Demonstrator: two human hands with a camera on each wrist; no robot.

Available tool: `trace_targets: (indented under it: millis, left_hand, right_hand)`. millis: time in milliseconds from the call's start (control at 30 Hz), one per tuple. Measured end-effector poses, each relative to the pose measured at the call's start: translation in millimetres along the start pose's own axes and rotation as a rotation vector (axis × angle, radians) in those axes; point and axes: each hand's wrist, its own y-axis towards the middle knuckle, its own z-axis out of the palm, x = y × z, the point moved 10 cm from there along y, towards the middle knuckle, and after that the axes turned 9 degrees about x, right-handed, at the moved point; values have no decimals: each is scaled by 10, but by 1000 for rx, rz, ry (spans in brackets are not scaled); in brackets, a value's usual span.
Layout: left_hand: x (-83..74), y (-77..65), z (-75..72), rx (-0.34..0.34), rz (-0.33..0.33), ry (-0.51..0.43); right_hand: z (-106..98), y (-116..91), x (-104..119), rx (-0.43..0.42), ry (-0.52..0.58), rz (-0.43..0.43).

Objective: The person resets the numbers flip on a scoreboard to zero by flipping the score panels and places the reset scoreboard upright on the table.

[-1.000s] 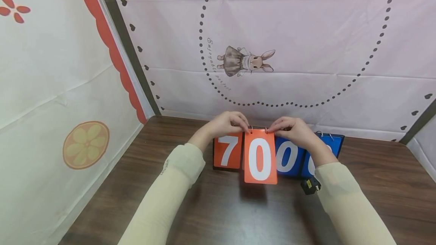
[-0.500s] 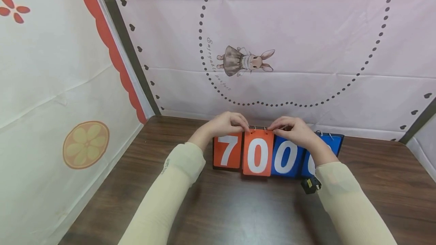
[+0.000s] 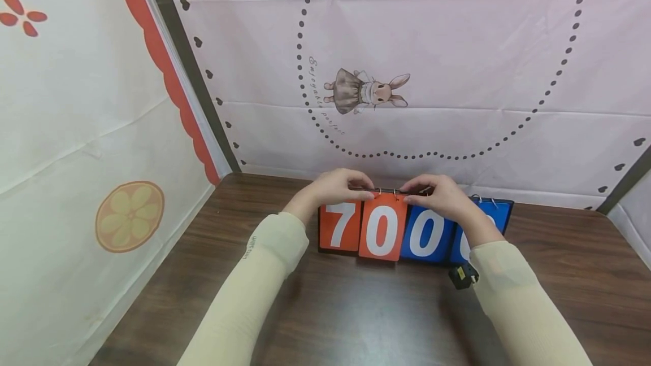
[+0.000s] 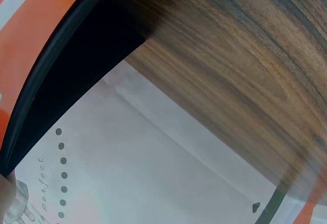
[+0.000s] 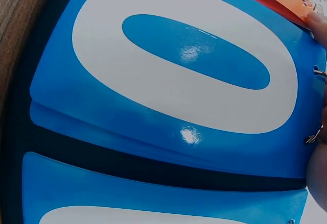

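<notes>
A flip scoreboard with ringed number cards stands tilted on the wooden table. From left to right it shows an orange 7 card (image 3: 338,230), an orange 0 card (image 3: 382,230), then two blue 0 cards, one (image 5: 179,147) filling the right wrist view. My left hand (image 3: 339,186) pinches the top edge at the orange 0 card's left corner. At that card's other top corner, my right hand (image 3: 438,192) grips the edge, thumb in front. The left wrist view catches only the board's black side (image 4: 76,66) and a bit of finger.
A dark wood table (image 3: 325,315) spreads in front of the scoreboard. Behind it hangs a pink cloth (image 3: 458,61) with a printed rabbit, close to the board's back. Another printed cloth (image 3: 76,117) borders the left side. A small black wrist camera (image 3: 463,277) sits at my right wrist.
The orange 0 card, held out from the board earlier, has dropped back flat against it and shifted slightly left. My left thumb has moved a little right over its corner; the right hand barely moved.
</notes>
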Motion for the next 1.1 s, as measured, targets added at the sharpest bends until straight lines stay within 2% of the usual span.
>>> trace_targets:
  millis: [67,200,533,833,900,967,1100]
  left_hand:
    - [-1,4,4,-4,-28,64]
    - [-12,3,0,-18,-39,95]
    - [18,14,-3,-40,-88,125]
    - [7,7,-36,-46,-78,134]
    - [14,-2,-41,-53,-64,95]
    - [28,-16,-61,-79,-45,24]
    - [43,-82,-198,-206,61,-262]
  right_hand:
    - [0,-2,2,-5,-14,6]
    - [10,-1,-2,-12,-67,34]
    - [30,18,22,-14,-145,20]
    - [16,37,34,-8,-177,7]
    - [25,32,37,7,-192,7]
    - [42,17,61,21,-257,-1]
    - [57,-33,186,8,-512,-27]
